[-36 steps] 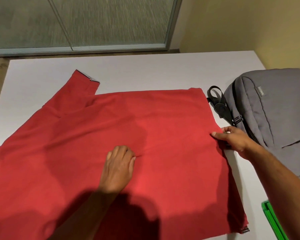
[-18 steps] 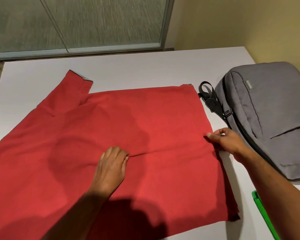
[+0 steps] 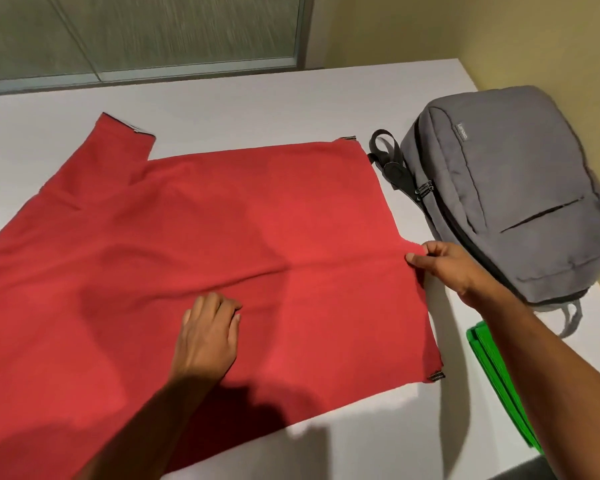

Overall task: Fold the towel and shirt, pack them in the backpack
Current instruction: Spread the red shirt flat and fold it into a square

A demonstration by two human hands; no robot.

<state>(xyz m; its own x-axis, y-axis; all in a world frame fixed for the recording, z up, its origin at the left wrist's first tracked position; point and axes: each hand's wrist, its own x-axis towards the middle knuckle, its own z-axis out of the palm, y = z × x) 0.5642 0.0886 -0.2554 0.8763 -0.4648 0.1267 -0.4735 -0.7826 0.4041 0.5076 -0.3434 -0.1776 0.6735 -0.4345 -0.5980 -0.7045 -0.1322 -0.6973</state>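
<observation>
A red shirt (image 3: 194, 244) lies spread flat across the white table (image 3: 250, 105), one sleeve pointing to the far left. My left hand (image 3: 208, 334) rests on the shirt's middle, its fingertips pinching a small ridge of cloth. My right hand (image 3: 447, 266) pinches the shirt's right edge between thumb and fingers. A grey backpack (image 3: 513, 192) lies flat at the right, zipped, black handle toward the shirt. A folded green towel (image 3: 499, 379) lies at the near right, partly hidden under my right forearm.
The table's far half beyond the shirt is bare. A glass partition (image 3: 146, 32) runs behind the table and a yellow wall (image 3: 551, 39) stands close on the right. The table's near edge is at the lower right.
Both hands keep their pinch on the shirt. The crease between them has grown longer. The view has shifted, so the backpack and green towel show more fully.
</observation>
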